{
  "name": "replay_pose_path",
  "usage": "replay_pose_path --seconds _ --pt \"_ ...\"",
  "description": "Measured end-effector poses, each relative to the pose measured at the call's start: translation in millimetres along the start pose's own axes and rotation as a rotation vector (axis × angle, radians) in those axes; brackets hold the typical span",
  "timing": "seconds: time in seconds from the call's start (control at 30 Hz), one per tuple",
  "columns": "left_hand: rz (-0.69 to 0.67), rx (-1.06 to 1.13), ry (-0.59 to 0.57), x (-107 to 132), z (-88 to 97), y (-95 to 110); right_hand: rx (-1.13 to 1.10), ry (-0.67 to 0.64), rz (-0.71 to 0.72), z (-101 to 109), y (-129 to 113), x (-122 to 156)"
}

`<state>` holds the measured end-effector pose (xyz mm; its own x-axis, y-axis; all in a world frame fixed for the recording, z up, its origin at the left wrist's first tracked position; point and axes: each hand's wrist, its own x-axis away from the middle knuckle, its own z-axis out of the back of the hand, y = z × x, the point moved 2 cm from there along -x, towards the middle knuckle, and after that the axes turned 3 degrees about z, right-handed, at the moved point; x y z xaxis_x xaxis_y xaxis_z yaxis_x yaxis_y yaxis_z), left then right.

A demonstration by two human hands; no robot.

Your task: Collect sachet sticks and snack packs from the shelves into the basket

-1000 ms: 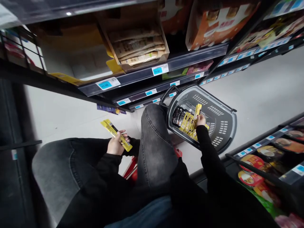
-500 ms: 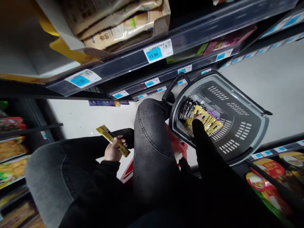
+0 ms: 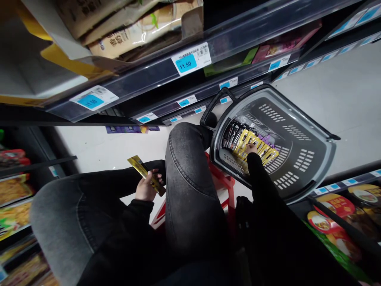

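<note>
My left hand (image 3: 147,187) is closed around a slim yellow packet (image 3: 138,165), which slants across my fingers beside my knee. To the right, my right hand (image 3: 251,149) reaches down into a dark grey shopping basket (image 3: 320,149). Its small visible fingers are bunched together on the row of yellow packets (image 3: 269,155), and it seems to pinch one of them. Black packets (image 3: 231,135) lie in the same row to the left, and purple-ended packets (image 3: 269,139) show behind the yellow ones. My sleeve hides part of the basket's near side.
Shelves with price tags (image 3: 190,59) run along the top, holding an open carton of beige bags (image 3: 127,39). My bent knee (image 3: 186,159) is between my hands. A red plastic frame (image 3: 228,186) shows under the basket. Food packages (image 3: 333,208) line the right shelf, others (image 3: 14,188) the left.
My right hand has shifted slightly right along the yellow packets in the basket. My left hand has moved a little right, still holding its packet. The view has shifted slightly.
</note>
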<state>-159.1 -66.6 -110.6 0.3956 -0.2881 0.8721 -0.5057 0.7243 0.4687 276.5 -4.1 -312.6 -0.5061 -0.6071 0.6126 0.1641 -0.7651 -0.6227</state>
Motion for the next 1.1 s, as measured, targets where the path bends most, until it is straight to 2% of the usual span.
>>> replay_pose_path --seconds 0.23,0.33,0.4,0.5,0.57,0.63,0.7,0.77,0.83,0.9,0.97,1.0,1.03,1.1 --pt "0.007 -0.026 -0.012 0 0.1 -3 0.387 -0.060 -0.067 -8 9 -14" --pt "-0.115 0.014 -0.002 9 -7.7 7 0.488 -0.064 -0.050 -8 7 -13" --pt "-0.279 0.085 -0.013 24 -18.4 24 0.533 -0.079 -0.030 -6 2 -10" --pt "-0.486 0.197 -0.064 61 -42.3 58 0.582 -0.123 -0.013 0 -9 -6" --pt "-0.552 0.201 -0.147 91 -63.8 77 0.603 -0.144 -0.012 6 -19 -3" --pt "-0.598 0.111 -0.223 119 -88.7 87 0.619 -0.151 0.002 14 -32 7" --pt "-0.494 -0.012 -0.417 141 -118.6 79 0.553 -0.190 0.050 23 -49 30" --pt "-0.370 -0.110 -0.584 155 -148.8 56 0.275 -0.326 0.143 33 -70 71" --pt "-0.290 -0.252 -0.678 163 -176.5 24 -0.163 -0.512 0.259 45 -94 123" --pt "-0.327 -0.452 -0.695 166 -198.3 -8 -0.422 -0.564 0.330 62 -112 172" --pt "-0.442 -0.725 -0.682 166 -212.0 -33 -0.491 -0.449 0.322 79 -119 201" --pt "-0.494 -0.883 -0.690 166 -215.4 -42 -0.491 -0.369 0.295 87 -117 204" --pt "-0.556 -1.052 -0.687 165 -216.1 -47 -0.484 -0.289 0.259 94 -112 199" --pt "-0.717 -1.364 -0.647 163 -210.6 -46 -0.446 -0.165 0.167 103 -96 171"
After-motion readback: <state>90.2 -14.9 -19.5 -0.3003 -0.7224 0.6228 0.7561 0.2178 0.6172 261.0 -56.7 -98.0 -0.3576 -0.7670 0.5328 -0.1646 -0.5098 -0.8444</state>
